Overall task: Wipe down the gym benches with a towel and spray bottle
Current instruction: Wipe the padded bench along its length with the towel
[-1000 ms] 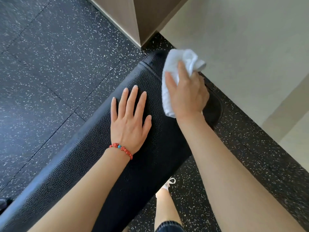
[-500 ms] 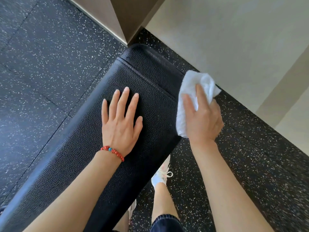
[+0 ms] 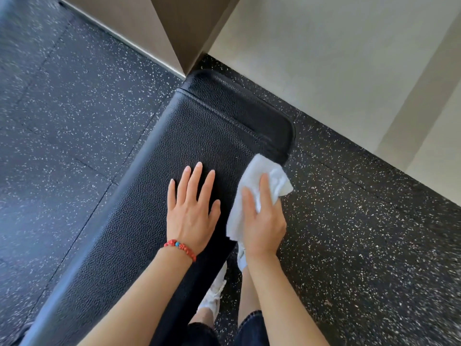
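Bench: the black padded bench runs from the lower left up toward the middle, its rounded far end just short of the wall corner.
Floor, left: dark speckled floor lies open along the bench's left edge, with seam lines crossing it.
Wall corner: a brown pillar comes down to the floor just beyond the bench's far end, very near it.
Left hand: the left hand lies flat on the pad, fingers straight and a little spread, holding nothing; a red bracelet circles the wrist.
Towel: the white towel is bunched at the bench's right edge, near the far corner, partly hanging past the edge.
Right hand: the right hand holds the towel, fingers laid over it and curled round the cloth, just beside the left hand.
Feet: white shoes stand on the floor under the bench's right edge, below the arms.
Floor, right: more speckled floor, open, up to a pale wall well apart from the bench's right side.
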Motion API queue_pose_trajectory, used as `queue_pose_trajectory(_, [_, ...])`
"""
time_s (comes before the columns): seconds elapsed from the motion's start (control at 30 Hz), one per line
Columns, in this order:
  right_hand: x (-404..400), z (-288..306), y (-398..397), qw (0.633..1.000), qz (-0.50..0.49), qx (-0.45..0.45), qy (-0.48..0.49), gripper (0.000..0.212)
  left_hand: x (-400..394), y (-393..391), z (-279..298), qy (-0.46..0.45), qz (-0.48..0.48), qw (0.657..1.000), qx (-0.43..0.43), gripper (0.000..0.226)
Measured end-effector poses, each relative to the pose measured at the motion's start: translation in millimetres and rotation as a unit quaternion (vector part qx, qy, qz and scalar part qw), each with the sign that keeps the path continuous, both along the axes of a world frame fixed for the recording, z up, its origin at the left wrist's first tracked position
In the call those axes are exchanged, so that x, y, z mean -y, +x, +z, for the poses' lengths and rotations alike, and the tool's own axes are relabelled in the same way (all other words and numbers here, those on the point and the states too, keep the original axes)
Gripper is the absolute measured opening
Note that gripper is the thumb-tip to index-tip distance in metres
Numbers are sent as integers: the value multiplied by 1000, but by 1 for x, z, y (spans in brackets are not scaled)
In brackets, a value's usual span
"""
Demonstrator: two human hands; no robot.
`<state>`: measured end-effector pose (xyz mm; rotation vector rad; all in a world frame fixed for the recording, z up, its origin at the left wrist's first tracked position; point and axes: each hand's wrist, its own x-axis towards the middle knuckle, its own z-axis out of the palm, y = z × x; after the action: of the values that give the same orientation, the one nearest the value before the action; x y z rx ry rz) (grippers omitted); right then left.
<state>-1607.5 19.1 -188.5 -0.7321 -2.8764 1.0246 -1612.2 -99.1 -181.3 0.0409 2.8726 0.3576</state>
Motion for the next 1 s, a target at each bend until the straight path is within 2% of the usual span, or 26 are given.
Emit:
queue_pose_trajectory(0.17, [-9,9,25,996,17,28,-78,45,10,22,15,21,-5,1000,-2,55])
queue_pose_trajectory(0.37, [-18,40,54,983,-59,71,-162,40,18,43,48,38,-30,999,-20,54])
queue_pose_trajectory(0.57, [-34,89,85,964,-126,57,-227,41,13,57,98,42,-70,997,-10,54])
queue_pose_trajectory(1.0, [-126,190,142,951,-198,7,-238,39,-66,81,197,51,-168,984,-15,51])
